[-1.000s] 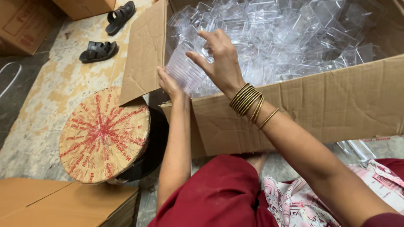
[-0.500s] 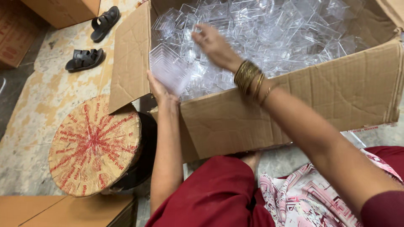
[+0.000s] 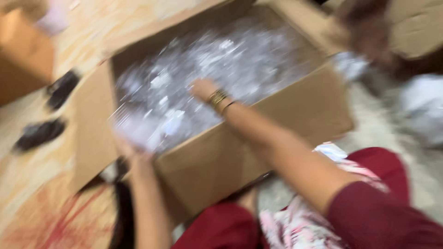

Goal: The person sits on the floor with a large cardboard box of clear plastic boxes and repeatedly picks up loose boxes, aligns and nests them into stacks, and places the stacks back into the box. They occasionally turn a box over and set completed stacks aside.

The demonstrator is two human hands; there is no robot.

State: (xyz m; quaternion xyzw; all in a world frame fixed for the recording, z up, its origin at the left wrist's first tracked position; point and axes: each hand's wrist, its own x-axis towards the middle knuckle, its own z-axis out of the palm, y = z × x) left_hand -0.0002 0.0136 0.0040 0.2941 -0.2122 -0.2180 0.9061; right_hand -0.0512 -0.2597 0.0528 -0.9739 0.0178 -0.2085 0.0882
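Heavily motion-blurred view from the head camera. Right hand (image 3: 203, 88) reaching across the near wall of a large open cardboard box (image 3: 258, 143), sunk among the clear plastic pieces (image 3: 240, 60) that fill the box; fingers too smeared to tell whether spread, closed or clamped on a piece. Gold bangles (image 3: 218, 97) at the wrist just behind that hand, forearm running back over the box rim toward a dark red sleeve (image 3: 387, 216). Left hand (image 3: 131, 150) at the near left corner of the box, held up against a stack of clear plastic cups (image 3: 143, 129) that rests at the corner above it; touching the stack from below, though impossible to say whether the fingers wrap it or merely support it. Left of that hand, an opened box flap (image 3: 90, 138) hanging outward. Beyond the flap, further left, two dark sandals (image 3: 39, 133) lying on a pale mottled floor (image 3: 27, 170). Below the left forearm, a round woven mat with red marks (image 3: 50, 221), seen only in part at the lower edge. Behind the right forearm, toward the body, a dark red garment over the lap and a pink patterned cloth (image 3: 295, 226). To the right of the box, a blurred heap of whitish plastic (image 3: 422, 110), well apart from both hands.
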